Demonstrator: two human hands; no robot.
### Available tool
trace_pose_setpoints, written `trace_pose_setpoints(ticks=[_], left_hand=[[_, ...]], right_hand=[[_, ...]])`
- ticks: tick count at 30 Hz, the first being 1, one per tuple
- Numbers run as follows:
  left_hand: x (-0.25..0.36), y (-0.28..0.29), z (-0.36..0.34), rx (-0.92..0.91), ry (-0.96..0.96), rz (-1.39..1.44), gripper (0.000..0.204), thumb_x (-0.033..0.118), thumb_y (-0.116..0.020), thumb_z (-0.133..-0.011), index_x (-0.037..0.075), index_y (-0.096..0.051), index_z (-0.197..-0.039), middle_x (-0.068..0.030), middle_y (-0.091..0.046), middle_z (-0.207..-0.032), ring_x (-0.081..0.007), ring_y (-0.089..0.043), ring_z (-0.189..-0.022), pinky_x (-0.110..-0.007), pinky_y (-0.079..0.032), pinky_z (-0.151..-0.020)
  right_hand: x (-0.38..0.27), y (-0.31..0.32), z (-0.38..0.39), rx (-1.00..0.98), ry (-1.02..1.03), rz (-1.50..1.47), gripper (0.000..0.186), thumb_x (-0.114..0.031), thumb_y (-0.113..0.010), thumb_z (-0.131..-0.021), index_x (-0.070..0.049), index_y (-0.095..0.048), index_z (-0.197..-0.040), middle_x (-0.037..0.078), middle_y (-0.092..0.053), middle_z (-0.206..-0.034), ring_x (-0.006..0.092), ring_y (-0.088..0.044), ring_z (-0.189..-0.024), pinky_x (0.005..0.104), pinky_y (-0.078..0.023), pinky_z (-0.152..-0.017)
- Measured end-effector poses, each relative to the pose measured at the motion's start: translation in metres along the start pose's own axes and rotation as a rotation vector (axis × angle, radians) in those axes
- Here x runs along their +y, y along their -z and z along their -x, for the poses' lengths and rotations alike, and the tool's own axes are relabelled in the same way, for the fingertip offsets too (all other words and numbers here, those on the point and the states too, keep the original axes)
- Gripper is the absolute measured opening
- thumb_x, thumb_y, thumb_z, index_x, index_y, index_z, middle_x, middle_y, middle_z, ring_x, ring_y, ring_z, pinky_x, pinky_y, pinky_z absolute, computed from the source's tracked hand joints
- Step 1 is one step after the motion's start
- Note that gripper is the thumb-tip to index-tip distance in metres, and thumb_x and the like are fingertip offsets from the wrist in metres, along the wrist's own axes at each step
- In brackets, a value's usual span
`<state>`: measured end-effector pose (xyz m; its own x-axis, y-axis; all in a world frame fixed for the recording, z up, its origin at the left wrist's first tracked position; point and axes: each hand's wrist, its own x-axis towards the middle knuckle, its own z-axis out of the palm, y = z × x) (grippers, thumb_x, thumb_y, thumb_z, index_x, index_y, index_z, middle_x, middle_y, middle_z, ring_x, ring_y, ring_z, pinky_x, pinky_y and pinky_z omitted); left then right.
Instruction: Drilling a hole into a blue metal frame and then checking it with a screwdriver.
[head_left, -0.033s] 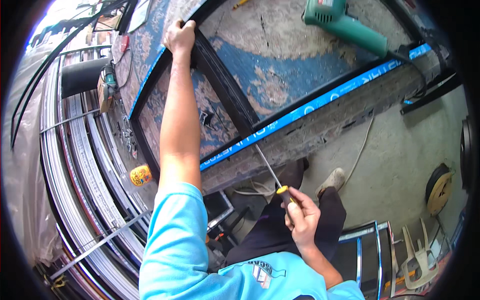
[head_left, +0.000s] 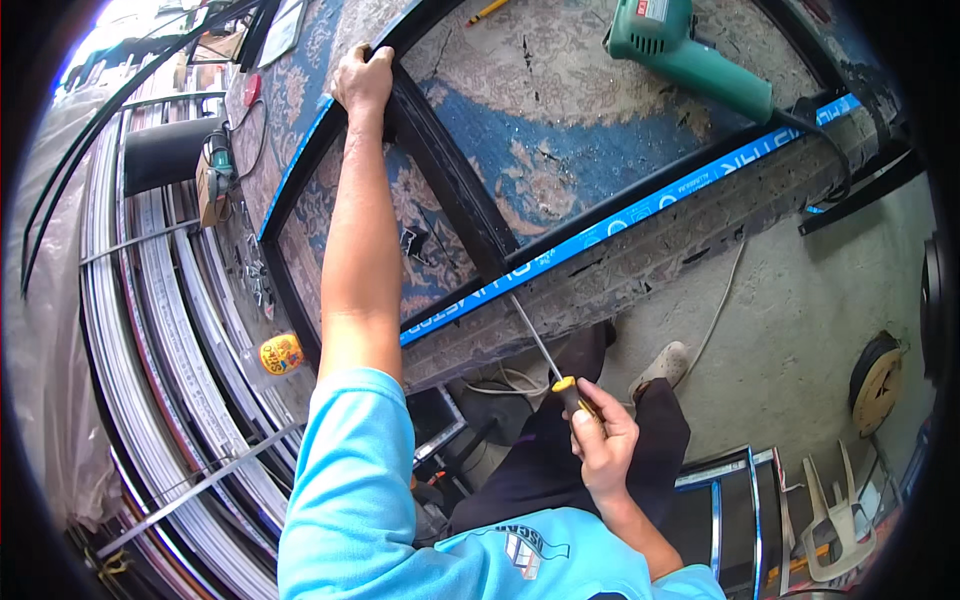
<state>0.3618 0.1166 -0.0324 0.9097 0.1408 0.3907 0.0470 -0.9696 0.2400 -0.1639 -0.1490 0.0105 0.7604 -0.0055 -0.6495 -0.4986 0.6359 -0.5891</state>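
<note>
A black metal frame with a crossbar [head_left: 455, 160] lies on the patterned cloth of the workbench [head_left: 560, 60]. Blue printed film [head_left: 640, 208] covers its near outer edge. My left hand [head_left: 362, 80] reaches across and grips the far rail where the crossbar meets it. In my right hand [head_left: 605, 445] is a screwdriver [head_left: 566, 392] with a yellow and black handle, my fingers wrapped around it. Its long shaft points up and away to the near rail, at the crossbar's lower end. The tip is hidden at the rail, and no screw can be seen there.
A green corded power tool [head_left: 690, 65] rests on the bench at the right. Long metal profiles [head_left: 165, 280] are stacked on the left, with a yellow-labelled container [head_left: 281, 353] beside them. Lower right are a pale plastic chair [head_left: 835, 520] and a cable reel [head_left: 878, 385].
My right hand and the screwdriver handle have shifted and turned very slightly, with the shaft still against the near rail. My left hand keeps its grip.
</note>
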Motion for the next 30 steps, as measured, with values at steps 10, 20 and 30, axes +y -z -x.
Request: trace_pose_setpoints(ticks=[10, 20, 30], left_hand=[[0.007, 0.014, -0.012, -0.072, 0.003, 0.004, 0.06, 0.05, -0.07, -0.076, 0.009, -0.074, -0.119, -0.0206, -0.071, -0.123, -0.038, -0.063, -0.121, -0.044, -0.044, -0.106], [0.045, 0.032, 0.013, -0.256, 0.169, 0.464, 0.024, 0.021, -0.06, -0.08, 0.005, -0.067, -0.095, -0.0059, -0.06, -0.077, -0.0169, -0.056, -0.067, -0.033, -0.044, -0.058], [0.039, 0.032, 0.006, -0.202, 0.094, 0.062, 0.043, 0.032, -0.06, -0.082, 0.001, -0.068, -0.111, -0.0163, -0.071, -0.1, -0.0264, -0.066, -0.095, -0.038, -0.049, -0.084]], right_hand=[[0.003, -0.017, -0.005, 0.039, 0.625, 0.701, 0.048, 0.002, -0.068, -0.083, -0.002, -0.067, -0.131, 0.015, -0.067, -0.101, 0.0254, -0.067, -0.076, 0.0345, -0.055, -0.066], [-0.001, -0.011, -0.007, 0.0, 0.486, 0.5, 0.041, 0.002, -0.064, -0.09, 0.002, -0.066, -0.132, 0.014, -0.07, -0.097, 0.0145, -0.063, -0.069, 0.0277, -0.053, -0.061], [-0.009, 0.016, -0.028, -0.219, -0.64, -0.823, 0.045, -0.022, -0.055, -0.102, 0.0, -0.047, -0.141, 0.017, -0.061, -0.097, 0.0129, -0.053, -0.057, 0.0207, -0.041, -0.045]])
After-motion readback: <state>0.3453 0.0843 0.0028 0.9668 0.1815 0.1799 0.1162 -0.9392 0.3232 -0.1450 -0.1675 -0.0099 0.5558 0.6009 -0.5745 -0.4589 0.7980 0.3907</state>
